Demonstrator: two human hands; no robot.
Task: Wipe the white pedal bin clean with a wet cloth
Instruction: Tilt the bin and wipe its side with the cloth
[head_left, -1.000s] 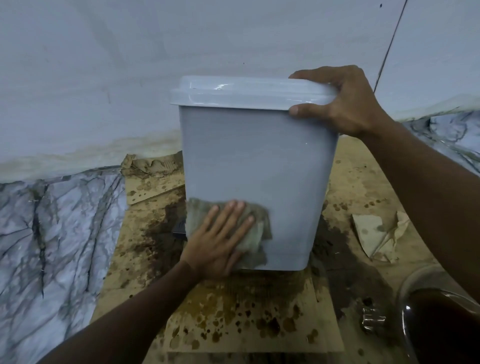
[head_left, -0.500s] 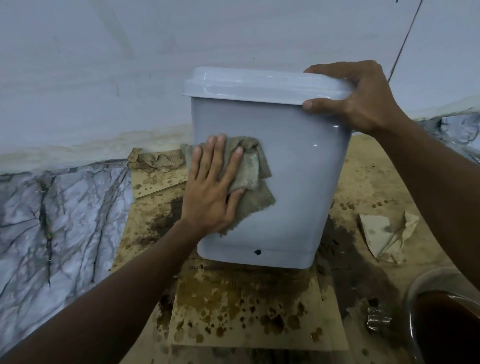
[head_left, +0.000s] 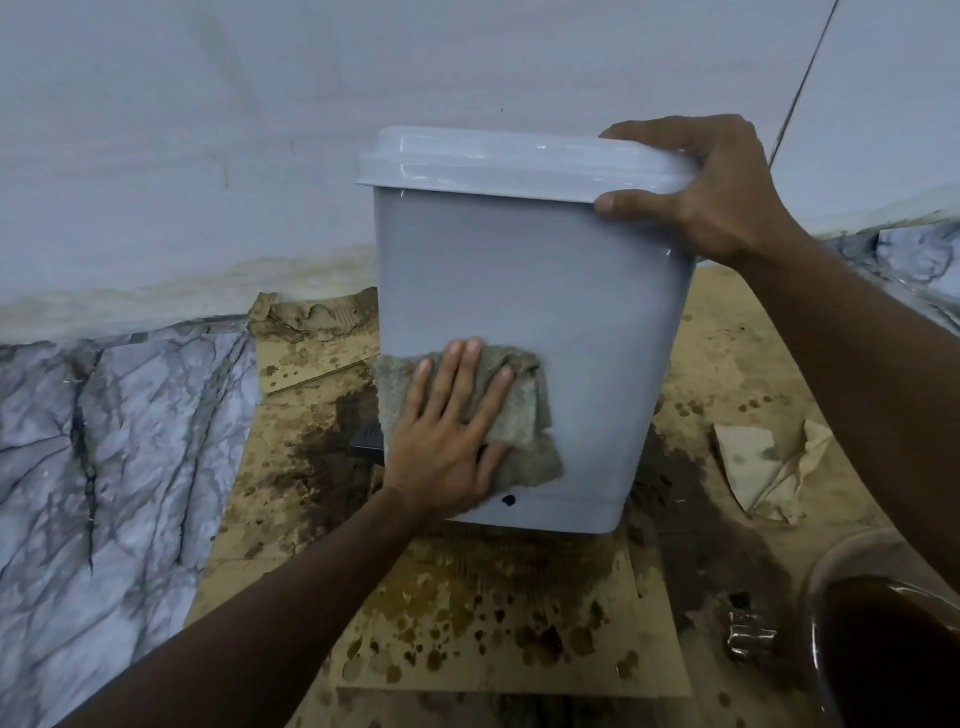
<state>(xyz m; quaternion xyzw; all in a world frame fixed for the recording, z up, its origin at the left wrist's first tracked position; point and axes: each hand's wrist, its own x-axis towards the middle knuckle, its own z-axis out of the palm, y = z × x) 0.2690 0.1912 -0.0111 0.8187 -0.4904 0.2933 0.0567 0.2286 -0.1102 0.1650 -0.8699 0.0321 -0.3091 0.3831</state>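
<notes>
Cloth (head_left: 522, 415) under left hand (head_left: 447, 447), now lower down bin (head_left: 545, 280) front

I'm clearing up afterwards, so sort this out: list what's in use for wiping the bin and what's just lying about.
In use:
white pedal bin, gripped at its lid by the right hand
cloth, pressed flat against it by the left hand

Lying about:
stained cardboard
crumpled paper
bowl of dark liquid
marbled sheet

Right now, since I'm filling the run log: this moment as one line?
step: wipe bin | left hand: presses cloth low | right hand: grips lid | floor: stained cardboard
</notes>
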